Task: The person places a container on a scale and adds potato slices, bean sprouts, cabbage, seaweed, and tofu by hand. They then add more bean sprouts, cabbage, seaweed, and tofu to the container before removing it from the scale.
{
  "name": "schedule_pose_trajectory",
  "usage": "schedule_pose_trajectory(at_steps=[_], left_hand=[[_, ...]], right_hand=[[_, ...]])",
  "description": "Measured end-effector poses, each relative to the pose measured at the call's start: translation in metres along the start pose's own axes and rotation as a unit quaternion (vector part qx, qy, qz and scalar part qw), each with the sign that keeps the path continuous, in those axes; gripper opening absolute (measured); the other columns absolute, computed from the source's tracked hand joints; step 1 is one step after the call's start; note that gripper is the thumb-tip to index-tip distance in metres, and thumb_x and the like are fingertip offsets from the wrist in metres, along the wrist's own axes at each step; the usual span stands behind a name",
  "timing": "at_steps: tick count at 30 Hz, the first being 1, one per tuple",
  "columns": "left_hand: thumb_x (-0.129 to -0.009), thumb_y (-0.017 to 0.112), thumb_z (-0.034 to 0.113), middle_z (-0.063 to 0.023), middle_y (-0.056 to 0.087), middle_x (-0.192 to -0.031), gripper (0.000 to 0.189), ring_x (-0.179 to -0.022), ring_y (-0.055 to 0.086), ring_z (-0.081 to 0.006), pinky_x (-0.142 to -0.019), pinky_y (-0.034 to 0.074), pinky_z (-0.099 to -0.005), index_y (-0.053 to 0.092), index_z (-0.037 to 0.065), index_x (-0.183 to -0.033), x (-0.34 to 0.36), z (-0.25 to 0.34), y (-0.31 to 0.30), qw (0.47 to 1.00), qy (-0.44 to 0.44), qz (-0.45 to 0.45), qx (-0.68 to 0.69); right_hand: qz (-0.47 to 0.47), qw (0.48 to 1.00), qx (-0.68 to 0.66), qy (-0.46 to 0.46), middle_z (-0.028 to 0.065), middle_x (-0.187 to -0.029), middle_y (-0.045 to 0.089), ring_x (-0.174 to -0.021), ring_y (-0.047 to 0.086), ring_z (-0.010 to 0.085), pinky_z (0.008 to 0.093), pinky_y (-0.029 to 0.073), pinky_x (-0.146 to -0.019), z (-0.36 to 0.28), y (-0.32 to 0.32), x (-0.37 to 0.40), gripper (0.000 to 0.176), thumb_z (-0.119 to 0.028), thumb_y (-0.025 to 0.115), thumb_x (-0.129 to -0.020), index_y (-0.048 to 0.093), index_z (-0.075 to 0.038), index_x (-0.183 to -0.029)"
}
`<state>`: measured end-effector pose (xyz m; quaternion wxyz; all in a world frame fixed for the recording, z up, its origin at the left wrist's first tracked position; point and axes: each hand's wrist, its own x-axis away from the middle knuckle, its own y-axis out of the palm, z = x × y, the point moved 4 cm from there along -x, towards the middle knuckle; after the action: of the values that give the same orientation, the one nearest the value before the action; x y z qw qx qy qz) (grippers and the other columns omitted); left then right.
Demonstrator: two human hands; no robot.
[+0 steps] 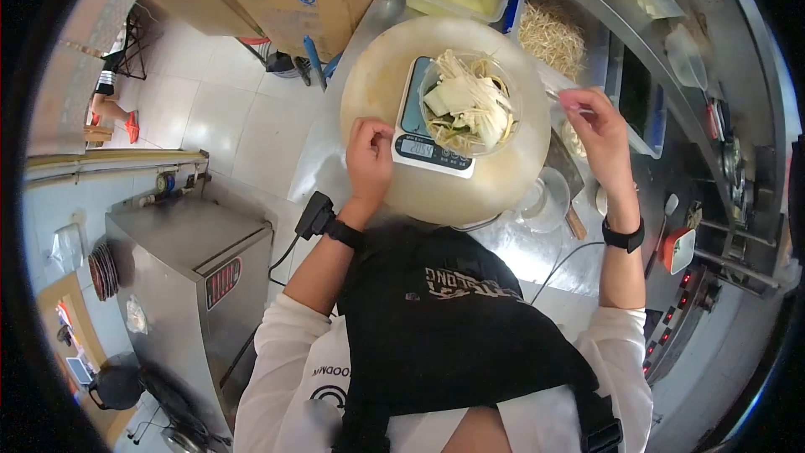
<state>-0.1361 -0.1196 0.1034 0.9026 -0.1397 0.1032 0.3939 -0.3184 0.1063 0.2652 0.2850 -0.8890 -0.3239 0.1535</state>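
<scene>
A true reading needs the curled left hand (pixel 370 159) off the white rectangular scale (pixel 409 117); whether it or the half-pinched right hand (pixel 599 124) holds anything is unclear.

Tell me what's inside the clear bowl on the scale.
The bowl shows thin pale mushroom-like strands, white leafy-looking pieces and some dark greens on top; whatever lies beneath them is covered.
</scene>
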Motion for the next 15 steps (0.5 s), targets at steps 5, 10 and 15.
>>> schedule_pose_trajectory(at_steps=[5,10,15], left_hand=[[-0.078,0.046,-0.009,-0.0079,0.054,-0.085,0.014,-0.075,0.053,-0.0167,-0.067,0.043,-0.0255,0.054,0.002,-0.084,0.0,-0.004,-0.012,0.998,-0.001,0.056,0.017],[-0.083,0.046,-0.003,-0.005,0.056,-0.09,0.013,-0.082,0.053,-0.0129,-0.073,0.043,-0.025,0.054,0.004,-0.09,0.005,-0.032,-0.057,0.987,-0.076,0.133,0.045],[-0.085,0.051,0.0,-0.0037,0.055,-0.097,0.014,-0.085,0.053,-0.0123,-0.074,0.044,-0.0247,0.057,0.007,-0.094,-0.001,0.0,-0.044,0.995,-0.079,0.058,-0.016]], right_hand=[[0.069,0.994,0.002,0.081,0.0003,-0.085,0.053,-0.075,0.049,0.0065,0.0193,0.042,-0.07,0.059,-0.011,0.046,0.02,0.003,0.056,-0.083,0.061,0.0,-0.102],[0.081,0.979,-0.046,0.179,-0.0021,-0.082,0.055,-0.073,0.048,0.0056,0.0192,0.041,-0.068,0.094,-0.008,0.102,0.019,0.002,0.058,-0.083,0.062,-0.003,-0.1],[0.059,0.969,-0.082,0.227,-0.0024,-0.082,0.056,-0.071,0.049,0.0046,0.0183,0.042,-0.067,0.118,0.019,0.145,0.02,0.004,0.059,-0.081,0.061,-0.003,-0.1]])
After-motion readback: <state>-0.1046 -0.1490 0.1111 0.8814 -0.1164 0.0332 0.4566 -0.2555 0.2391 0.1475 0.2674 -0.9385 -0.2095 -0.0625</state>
